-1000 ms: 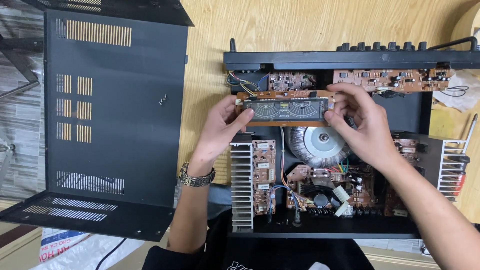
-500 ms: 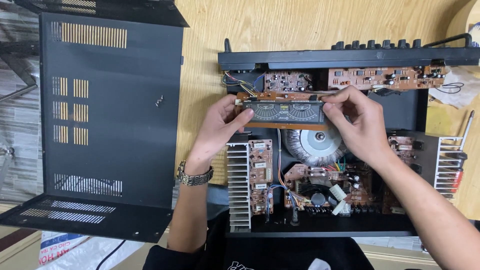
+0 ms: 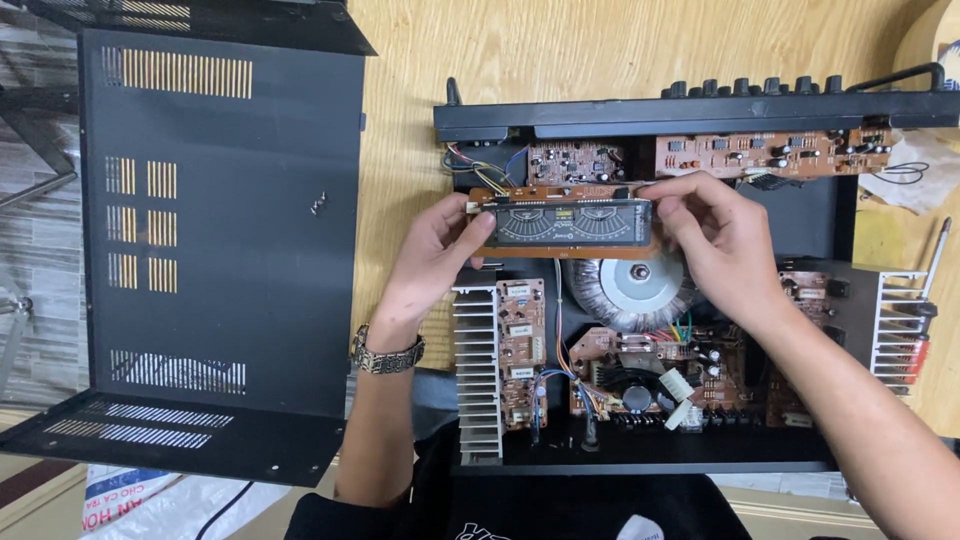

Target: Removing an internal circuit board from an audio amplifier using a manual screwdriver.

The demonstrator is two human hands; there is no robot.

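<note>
1. Between the two hands, a long brown circuit board with a dark glass display panel is held level above the open chassis, lengthwise from left to right.
2. The left hand pinches the board's left end: its thumb lies on the near face of the panel, its fingers curl round the end, closed on the board.
3. The right hand grasps the right end; its fingers bend over the top edge, and the thumb sits at the panel's right corner.
4. A metal wristwatch circles the left wrist, just beside the finned heat sink.
5. Just below the fingers, inside the chassis, sits a round silver transformer, partly hidden by the board.
6. Nearer the person lie brown circuit boards with coloured wires and white connectors.
7. Beyond the fingertips, two more boards stand against the black front panel with its row of knobs.
8. Well left of the left hand, the removed black cover with slotted vents lies on the wooden table.
</note>
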